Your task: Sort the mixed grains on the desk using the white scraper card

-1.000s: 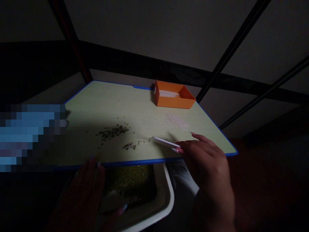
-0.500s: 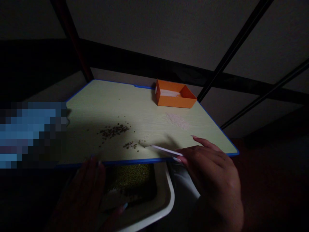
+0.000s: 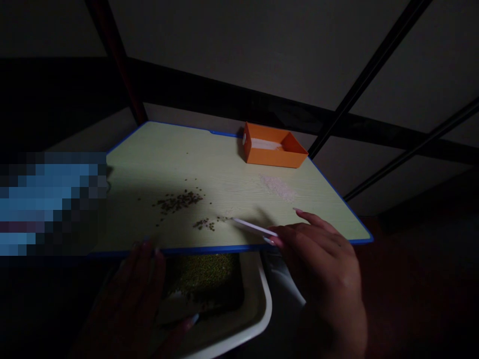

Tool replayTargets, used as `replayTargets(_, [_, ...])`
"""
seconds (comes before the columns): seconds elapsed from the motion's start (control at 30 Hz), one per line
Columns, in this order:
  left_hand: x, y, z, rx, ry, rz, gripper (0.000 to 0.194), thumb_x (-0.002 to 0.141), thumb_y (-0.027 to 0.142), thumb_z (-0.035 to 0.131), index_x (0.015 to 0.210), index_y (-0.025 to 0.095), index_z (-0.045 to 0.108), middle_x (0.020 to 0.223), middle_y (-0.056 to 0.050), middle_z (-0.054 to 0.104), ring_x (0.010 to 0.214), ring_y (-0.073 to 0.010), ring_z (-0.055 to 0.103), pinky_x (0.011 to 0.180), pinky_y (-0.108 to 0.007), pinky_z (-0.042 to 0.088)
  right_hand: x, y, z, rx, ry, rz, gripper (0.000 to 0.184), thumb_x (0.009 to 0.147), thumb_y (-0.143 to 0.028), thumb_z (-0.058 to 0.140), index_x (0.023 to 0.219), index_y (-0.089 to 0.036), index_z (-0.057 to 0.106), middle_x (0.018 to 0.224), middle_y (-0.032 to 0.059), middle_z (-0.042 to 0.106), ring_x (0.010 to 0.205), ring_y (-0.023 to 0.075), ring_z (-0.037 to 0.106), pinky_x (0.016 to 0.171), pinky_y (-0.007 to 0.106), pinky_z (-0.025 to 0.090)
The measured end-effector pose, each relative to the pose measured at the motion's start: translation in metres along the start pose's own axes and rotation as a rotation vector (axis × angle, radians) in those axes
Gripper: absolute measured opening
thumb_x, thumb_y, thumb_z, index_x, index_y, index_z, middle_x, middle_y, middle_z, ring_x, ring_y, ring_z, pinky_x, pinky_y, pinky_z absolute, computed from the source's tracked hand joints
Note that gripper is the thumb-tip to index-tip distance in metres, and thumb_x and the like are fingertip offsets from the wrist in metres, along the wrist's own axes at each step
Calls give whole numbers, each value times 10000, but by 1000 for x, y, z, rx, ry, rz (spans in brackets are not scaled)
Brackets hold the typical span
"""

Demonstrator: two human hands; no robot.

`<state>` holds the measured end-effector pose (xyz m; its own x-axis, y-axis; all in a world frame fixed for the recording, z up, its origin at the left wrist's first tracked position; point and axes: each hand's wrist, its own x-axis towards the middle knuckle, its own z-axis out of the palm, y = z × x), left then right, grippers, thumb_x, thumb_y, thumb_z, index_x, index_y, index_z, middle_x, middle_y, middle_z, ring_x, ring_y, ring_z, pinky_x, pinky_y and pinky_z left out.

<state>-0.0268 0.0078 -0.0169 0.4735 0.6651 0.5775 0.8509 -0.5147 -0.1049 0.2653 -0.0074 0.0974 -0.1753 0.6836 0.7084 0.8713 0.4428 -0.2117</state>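
Note:
My right hand [image 3: 322, 259] pinches a slim white stick-like tool [image 3: 254, 227] whose dark, thin tip touches the board. The tip is beside a small mixed cluster of dark and pale grains [image 3: 205, 224]. To the left of it lies a larger pile of dark, bean-like grains [image 3: 179, 201]. A pile of white, rice-like grains [image 3: 277, 186] is farther back on the right. My left hand [image 3: 130, 289], in deep shadow, has its fingers stretched out at the board's near edge, above a white tub [image 3: 265, 299] holding small green beans [image 3: 209, 271].
The pale green board [image 3: 224, 169] has a blue rim. An orange open box [image 3: 275, 157] with pale grains inside stands at its back right. A blurred-out blue patch [image 3: 48, 199] covers the left side. Dark-framed panels rise behind the board.
My right hand and the tool have moved slightly left and up, and a few dark grains now lie by the tip. My left hand is almost unmoved.

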Motion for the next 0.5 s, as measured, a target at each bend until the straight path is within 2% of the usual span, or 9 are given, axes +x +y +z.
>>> replayTargets(0.2, [1,1,-3,-26,-27,-1,875,856,591,390,1543,98,168,1702,-147,116,1574,-312,159,1062,-552,454,-1,4,2,-61,2,-8,53,945,-173,650,993,-183,670,797,-31,743,710,107,686,1050,383,477])
replayTargets(0.4, [-2,3,-1,-12,-46,-20,882,855,616,370,1536,85,191,1700,-155,128,1573,-316,161,1054,-557,463,2,1,4,-27,-1,-12,45,967,-197,630,947,-187,670,779,-35,742,691,101,681,1029,366,480])
replayTargets(0.5, [-5,2,0,-16,-58,-41,882,856,627,370,1545,115,171,1706,-136,110,1574,-322,152,1081,-559,445,3,-1,4,18,-26,-14,66,976,-217,625,935,-188,668,801,-37,754,709,96,692,1048,349,467])
